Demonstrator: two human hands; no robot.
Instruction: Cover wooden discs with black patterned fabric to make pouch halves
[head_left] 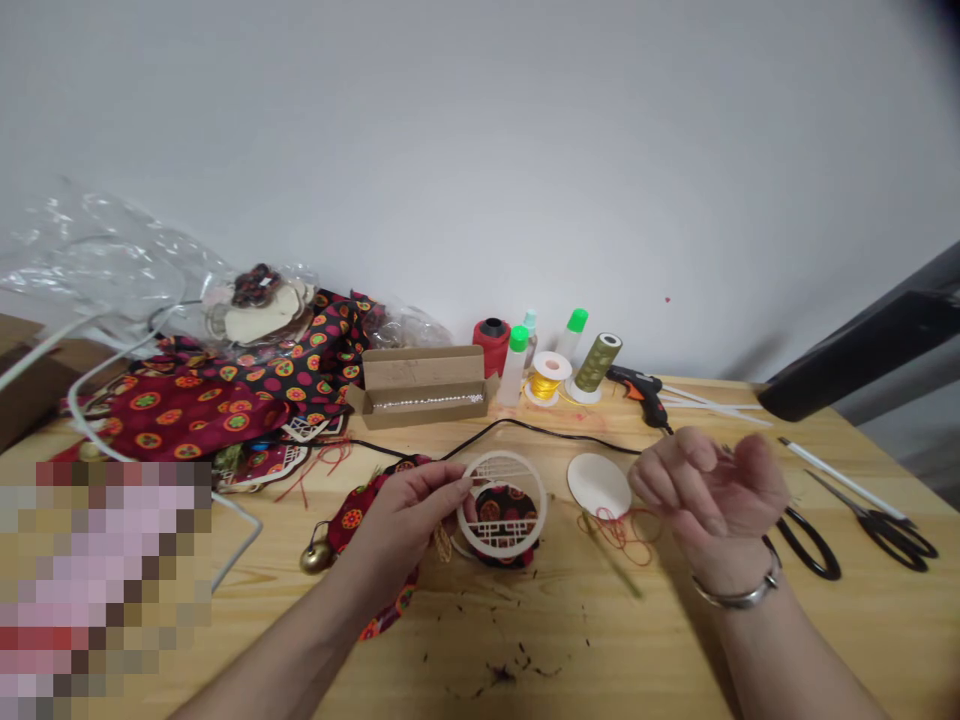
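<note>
My left hand [420, 500] pinches the edge of a white round lattice frame [506, 552], holding it tilted up over the table. Patterned dark fabric shows through and below the ring. Beside that hand lies more dark red patterned fabric [356, 515], with a brass bell [316, 556] at its left. My right hand [709, 490] is raised, palm upward, its fingers loosely curled and apart from the thumb, with nothing visible in it. Left of it, a white disc [598, 486] lies near tangled red thread [619, 535] and a thin greenish stick [619, 562].
Scissors [885, 530] lie at the right, and a glue gun [637, 392] farther back. An open cardboard box [424, 400], a yellow thread spool [547, 380] and bottles [513, 370] line the wall. Patterned cloth [202, 405] piles up left. A black cable [510, 424] crosses the table.
</note>
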